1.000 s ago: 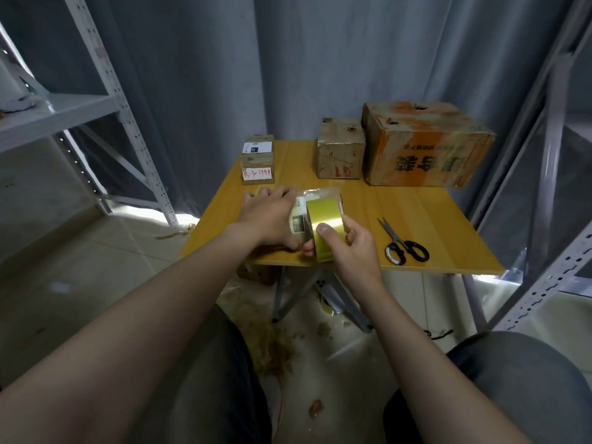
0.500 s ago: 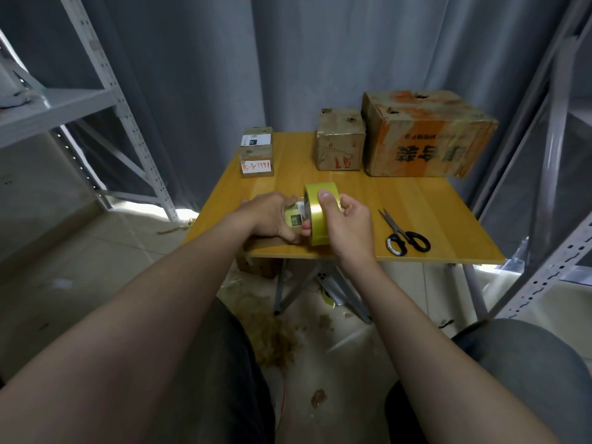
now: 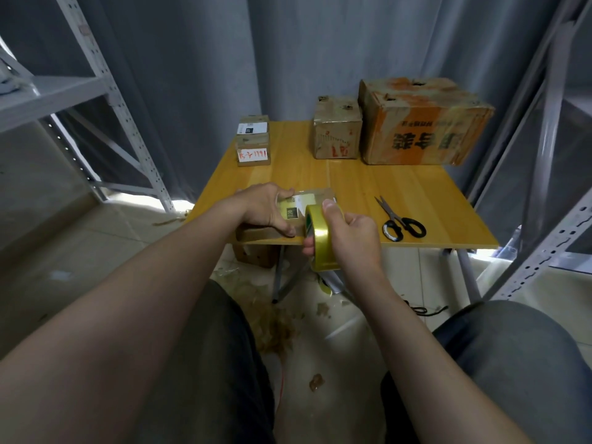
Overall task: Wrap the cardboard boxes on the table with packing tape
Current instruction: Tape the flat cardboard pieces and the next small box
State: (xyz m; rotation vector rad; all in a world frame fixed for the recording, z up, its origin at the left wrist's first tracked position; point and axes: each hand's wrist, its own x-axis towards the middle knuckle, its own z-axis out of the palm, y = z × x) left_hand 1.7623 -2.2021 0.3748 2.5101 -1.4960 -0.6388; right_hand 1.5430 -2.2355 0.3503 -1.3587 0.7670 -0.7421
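A small cardboard box (image 3: 309, 200) with a white and green label lies at the near edge of the wooden table (image 3: 368, 190). My left hand (image 3: 264, 208) presses down on the box's left part, fingers over its top and near side. My right hand (image 3: 349, 233) grips a yellow roll of packing tape (image 3: 320, 241), held on edge just off the table's front edge, against the box's near right corner. Two small stacked boxes (image 3: 253, 141) stand at the far left, a medium box (image 3: 336, 128) and a large orange-printed box (image 3: 423, 121) at the back.
Black-handled scissors (image 3: 400, 221) lie on the table right of my right hand. Grey metal shelving stands on both sides, a grey curtain behind. Another box (image 3: 254, 253) sits on the floor under the table, among tape scraps. My knees are below.
The tape roll moved down and toward me, from on top of the box to past the table's front edge. My left hand stayed pressing on the box.
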